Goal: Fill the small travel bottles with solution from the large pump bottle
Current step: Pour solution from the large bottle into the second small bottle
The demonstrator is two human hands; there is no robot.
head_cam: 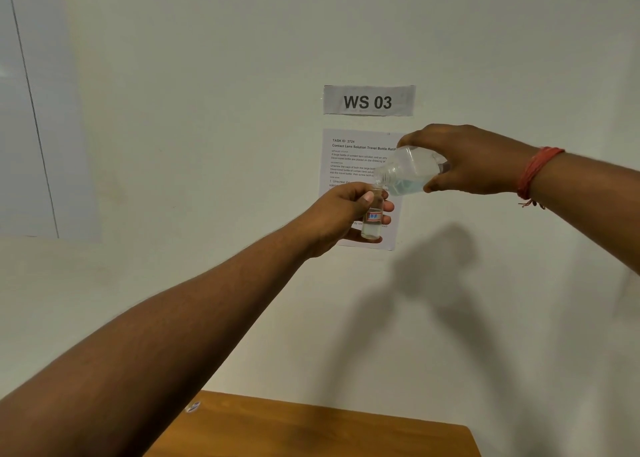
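My left hand (341, 214) grips a small clear travel bottle (373, 219) upright in the air in front of the wall; it has a red and blue label and some clear liquid in its lower part. My right hand (474, 160) holds a larger clear bottle (407, 172) tipped on its side, its open neck pointing down-left and touching the small bottle's mouth. Pale blue liquid lies in the lower side of the large bottle. No cap or pump shows on either bottle.
A wooden table (329, 429) fills the bottom middle of the view, well below both hands, with a small scrap (192, 407) near its back left corner. A "WS 03" sign (369, 100) and a task sheet (349, 165) hang on the white wall behind.
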